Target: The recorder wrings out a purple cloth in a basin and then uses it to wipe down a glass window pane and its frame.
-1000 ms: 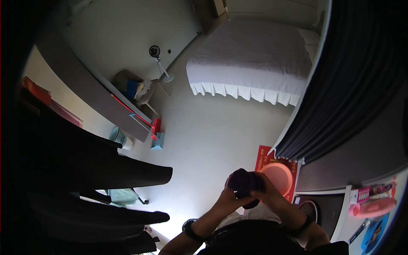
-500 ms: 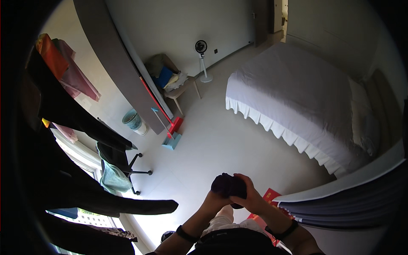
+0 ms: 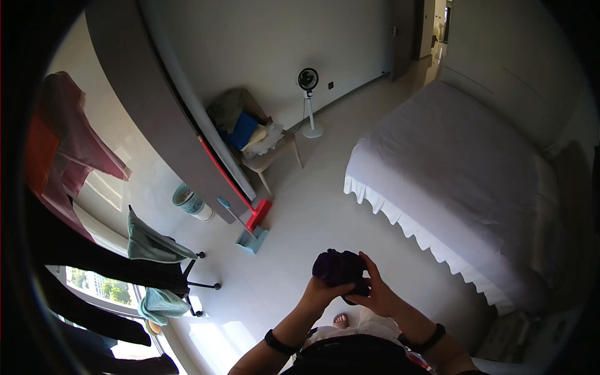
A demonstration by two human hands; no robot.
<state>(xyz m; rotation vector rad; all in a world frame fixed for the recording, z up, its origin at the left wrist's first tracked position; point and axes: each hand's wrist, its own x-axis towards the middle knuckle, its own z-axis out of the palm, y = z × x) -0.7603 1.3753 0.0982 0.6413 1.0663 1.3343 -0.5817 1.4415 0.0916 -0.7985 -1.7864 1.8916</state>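
Observation:
A dark purple bundle of cloth [image 3: 336,266], rolled or folded into a compact lump, is held up in front of my body. My left hand [image 3: 320,295] grips it from below and the left, its thumb across the lower side. On the other side, my right hand [image 3: 379,292] closes round the right edge with fingers along it and the thumb underneath. Both hands touch the bundle, and its underside is partly hidden by them. What kind of cloth piece it is cannot be made out.
A bed [image 3: 450,156] with a white frilled skirt fills the right. Ahead are a white fan [image 3: 309,106], a chair [image 3: 269,159] heaped with cloth, a red broom [image 3: 257,215], a blue dustpan [image 3: 252,240] and a bin [image 3: 191,201]. Dark clothes [image 3: 94,256] hang at left by a wheeled chair [image 3: 187,275].
My view has shifted, so the hanging clothes sit further left and the curtain at right has left view. Both hands still hold the bundle, with the right fingers slightly rearranged.

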